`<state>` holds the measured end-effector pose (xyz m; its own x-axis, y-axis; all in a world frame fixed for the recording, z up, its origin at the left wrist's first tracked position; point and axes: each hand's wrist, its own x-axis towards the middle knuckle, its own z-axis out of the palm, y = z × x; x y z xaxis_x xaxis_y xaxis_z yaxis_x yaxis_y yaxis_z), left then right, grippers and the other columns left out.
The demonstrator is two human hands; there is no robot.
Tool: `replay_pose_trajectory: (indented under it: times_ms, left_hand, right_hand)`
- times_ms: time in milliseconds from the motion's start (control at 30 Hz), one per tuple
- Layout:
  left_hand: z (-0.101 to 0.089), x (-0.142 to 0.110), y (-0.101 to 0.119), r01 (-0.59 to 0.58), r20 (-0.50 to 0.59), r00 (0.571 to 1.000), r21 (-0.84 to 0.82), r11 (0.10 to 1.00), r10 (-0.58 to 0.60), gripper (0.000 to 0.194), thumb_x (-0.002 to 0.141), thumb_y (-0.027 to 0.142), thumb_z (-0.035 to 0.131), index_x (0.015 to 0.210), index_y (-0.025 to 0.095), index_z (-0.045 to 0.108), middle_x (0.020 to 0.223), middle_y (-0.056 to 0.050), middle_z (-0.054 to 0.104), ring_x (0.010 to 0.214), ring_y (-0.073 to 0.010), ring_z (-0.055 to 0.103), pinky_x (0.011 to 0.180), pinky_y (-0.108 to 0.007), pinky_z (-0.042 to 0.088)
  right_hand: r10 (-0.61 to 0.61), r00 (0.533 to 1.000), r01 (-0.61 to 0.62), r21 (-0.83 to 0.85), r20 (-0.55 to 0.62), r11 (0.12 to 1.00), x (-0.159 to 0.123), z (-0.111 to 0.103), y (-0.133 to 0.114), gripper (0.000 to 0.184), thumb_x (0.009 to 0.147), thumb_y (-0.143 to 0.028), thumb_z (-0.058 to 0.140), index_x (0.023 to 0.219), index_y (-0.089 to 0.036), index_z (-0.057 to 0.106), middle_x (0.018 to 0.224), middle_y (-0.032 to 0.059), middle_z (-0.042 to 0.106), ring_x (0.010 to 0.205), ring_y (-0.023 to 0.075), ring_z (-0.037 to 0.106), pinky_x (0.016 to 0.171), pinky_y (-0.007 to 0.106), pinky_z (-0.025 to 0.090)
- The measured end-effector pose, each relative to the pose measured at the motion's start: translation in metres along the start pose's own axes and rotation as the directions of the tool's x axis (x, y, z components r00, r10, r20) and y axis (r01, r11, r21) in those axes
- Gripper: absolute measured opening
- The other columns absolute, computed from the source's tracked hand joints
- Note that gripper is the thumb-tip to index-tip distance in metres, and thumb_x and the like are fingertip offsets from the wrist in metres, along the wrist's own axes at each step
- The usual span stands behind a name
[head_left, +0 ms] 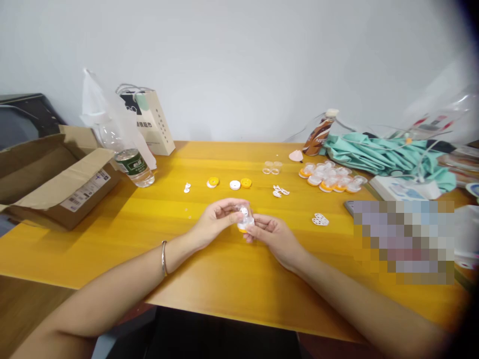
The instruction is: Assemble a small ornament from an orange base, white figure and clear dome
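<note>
Both hands hold a small clear plastic cup-like piece (pixel 245 221) with a white and orange base, above the middle of the table. My left hand (pixel 217 222) pinches its clear upper part between thumb and fingers; a white perforated disc shows there. My right hand (pixel 275 238) grips the base from the other side. Beyond the hands lie a white round cap (pixel 235 185), a yellow ring cap (pixel 246 183) and another yellow and white pair (pixel 213 182). White leaf-like pieces (pixel 277 190) and white perforated discs (pixel 320 219) lie to the right. Small white discs (pixel 187 188) lie left.
Finished-looking clear pieces with orange and white bases (pixel 333 178) cluster at the right, near clear cups (pixel 272 167). A brown drink bottle (pixel 321 132) and green cloth (pixel 389 154) stand behind. An open cardboard box (pixel 71 194), water bottle (pixel 135 167) and paper bag (pixel 159 124) are left.
</note>
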<state>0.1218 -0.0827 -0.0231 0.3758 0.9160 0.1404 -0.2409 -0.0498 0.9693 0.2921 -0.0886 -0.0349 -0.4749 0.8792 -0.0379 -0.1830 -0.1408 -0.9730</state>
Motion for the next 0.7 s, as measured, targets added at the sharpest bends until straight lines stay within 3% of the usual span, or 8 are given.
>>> replay_pose_trajectory:
  times_ms: [200, 367, 433, 500, 600, 700]
  left_hand:
    - [0.007, -0.001, -0.004, -0.07, -0.119, 0.989, 0.135, 0.988, 0.086, 0.025, 0.069, 0.023, 0.07, 0.085, 0.015, 0.053, 0.083, -0.003, 0.061, 0.076, -0.0109, 0.056, 0.074, -0.025, 0.043]
    - [0.01, -0.002, -0.015, -0.134, -0.245, 0.945, 0.32, 0.938, 0.219, 0.03, 0.065, 0.025, 0.073, 0.079, 0.017, 0.047, 0.077, 0.001, 0.055, 0.074, -0.0103, 0.052, 0.073, -0.024, 0.04]
    - [0.009, -0.001, -0.015, -0.131, -0.215, 0.957, 0.273, 0.953, 0.193, 0.031, 0.066, 0.028, 0.072, 0.082, 0.017, 0.049, 0.078, 0.0, 0.056, 0.075, -0.011, 0.053, 0.073, -0.025, 0.041]
    - [0.006, -0.001, -0.01, -0.106, -0.092, 0.988, 0.149, 0.983, 0.121, 0.031, 0.072, 0.033, 0.066, 0.095, 0.018, 0.053, 0.089, -0.004, 0.06, 0.084, -0.0145, 0.056, 0.076, -0.027, 0.042]
    - [0.004, -0.001, -0.001, -0.051, 0.056, 0.997, 0.048, 0.998, 0.048, 0.038, 0.079, 0.036, 0.057, 0.113, 0.019, 0.052, 0.106, -0.009, 0.061, 0.1, -0.0201, 0.056, 0.085, -0.033, 0.042]
    - [0.005, -0.001, 0.004, -0.069, -0.002, 0.998, 0.096, 0.993, 0.069, 0.032, 0.076, 0.03, 0.062, 0.105, 0.017, 0.058, 0.097, -0.008, 0.064, 0.091, -0.0189, 0.059, 0.082, -0.032, 0.044]
  right_hand:
    - [-0.08, 0.996, 0.072, -0.152, -0.048, 0.986, -0.003, 0.006, -0.001, 0.021, 0.067, -0.03, 0.068, 0.085, -0.019, 0.066, 0.069, -0.0021, 0.059, 0.061, 0.0091, 0.052, 0.063, 0.024, 0.043]
    - [-0.144, 0.982, 0.105, -0.278, -0.124, 0.955, -0.006, 0.011, 0.002, 0.021, 0.069, -0.03, 0.065, 0.087, -0.02, 0.066, 0.064, -0.004, 0.055, 0.057, 0.0086, 0.049, 0.058, 0.023, 0.042]
    - [-0.1, 0.989, 0.074, -0.225, -0.105, 0.971, -0.005, 0.011, 0.002, 0.023, 0.068, -0.031, 0.066, 0.088, -0.02, 0.066, 0.065, -0.0032, 0.057, 0.058, 0.0091, 0.051, 0.06, 0.023, 0.043]
    - [-0.049, 0.996, 0.038, -0.14, -0.076, 0.989, -0.004, 0.009, 0.001, 0.023, 0.068, -0.032, 0.067, 0.088, -0.019, 0.066, 0.068, -0.0016, 0.06, 0.06, 0.0096, 0.053, 0.063, 0.025, 0.045]
    - [-0.019, 0.998, 0.015, -0.074, -0.058, 0.997, -0.003, 0.007, 0.0, 0.022, 0.068, -0.033, 0.068, 0.085, -0.019, 0.066, 0.068, -0.0004, 0.062, 0.06, 0.0097, 0.054, 0.065, 0.026, 0.046]
    - [-0.024, 0.998, 0.019, -0.084, -0.062, 0.996, -0.002, 0.007, -0.001, 0.023, 0.066, -0.033, 0.069, 0.084, -0.019, 0.066, 0.069, -0.0003, 0.061, 0.061, 0.0105, 0.054, 0.065, 0.026, 0.046]
